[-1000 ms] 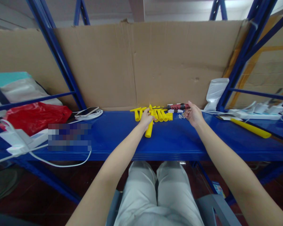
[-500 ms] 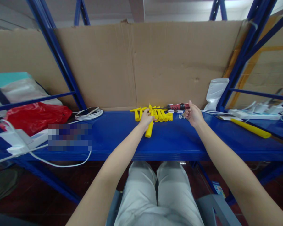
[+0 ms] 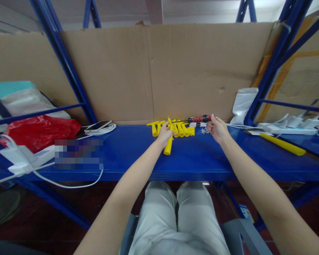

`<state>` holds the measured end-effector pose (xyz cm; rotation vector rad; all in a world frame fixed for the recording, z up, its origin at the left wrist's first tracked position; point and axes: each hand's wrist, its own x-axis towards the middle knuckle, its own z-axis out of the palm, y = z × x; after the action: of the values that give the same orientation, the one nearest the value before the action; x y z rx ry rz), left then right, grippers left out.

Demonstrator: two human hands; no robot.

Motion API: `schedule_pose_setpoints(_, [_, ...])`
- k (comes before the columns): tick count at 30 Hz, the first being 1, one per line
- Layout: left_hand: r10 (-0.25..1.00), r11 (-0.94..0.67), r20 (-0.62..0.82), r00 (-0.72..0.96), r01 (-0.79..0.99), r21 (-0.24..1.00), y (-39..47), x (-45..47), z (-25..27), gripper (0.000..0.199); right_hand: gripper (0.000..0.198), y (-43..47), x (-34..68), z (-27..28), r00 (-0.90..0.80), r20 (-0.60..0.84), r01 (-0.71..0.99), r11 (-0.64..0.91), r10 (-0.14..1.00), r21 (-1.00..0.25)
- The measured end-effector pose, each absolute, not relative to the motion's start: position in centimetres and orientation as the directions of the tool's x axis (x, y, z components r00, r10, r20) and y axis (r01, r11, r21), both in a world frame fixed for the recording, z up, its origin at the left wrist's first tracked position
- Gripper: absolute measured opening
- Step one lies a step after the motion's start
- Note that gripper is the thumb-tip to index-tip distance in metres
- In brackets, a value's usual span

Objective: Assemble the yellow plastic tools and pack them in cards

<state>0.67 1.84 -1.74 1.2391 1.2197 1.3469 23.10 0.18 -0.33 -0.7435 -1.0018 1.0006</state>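
Note:
My left hand is closed around a yellow plastic piece with a tube-like handle, tilted above the blue shelf. In my right hand is the rear end of a screwdriver with a red and black handle. Its thin shaft points left and meets the yellow piece's upper part near my left fingers; the tip is hidden. Several more yellow pieces lie in a row behind my left hand. Small, light-coloured parts, perhaps screws, are scattered just left of my right fingers. Dark-and-white strips lie beneath the screwdriver.
A cardboard sheet stands behind the blue shelf. To the left are a phone, white cables and a red plastic bag. A long yellow-handled tool and a power strip lie on the right.
My right fingers have shifted slightly at the end of the screwdriver handle, and the handle looks turned. My left hand and the yellow piece stay in place.

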Motion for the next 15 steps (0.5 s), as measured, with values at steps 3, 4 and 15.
schedule_pose_setpoints(3, [0.992, -0.101, 0.101, -0.082, 0.001, 0.995, 1.81, 0.67, -1.74, 0.068, 0.049, 0.17, 23.10, -0.32, 0.205, 0.319, -0.333, 0.372, 0.925, -0.866])
schedule_pose_setpoints(4, [0.992, -0.098, 0.098, -0.081, 0.001, 0.995, 1.80, 0.67, -1.74, 0.067, 0.049, 0.18, 23.09, -0.33, 0.209, 0.317, -0.337, 0.372, 0.925, -0.865])
schedule_pose_setpoints(15, [0.995, -0.080, 0.080, -0.061, 0.006, 0.997, 1.92, 0.61, -1.71, 0.070, 0.054, 0.32, 23.18, -0.41, 0.204, 0.320, -0.342, 0.373, 0.925, -0.862])
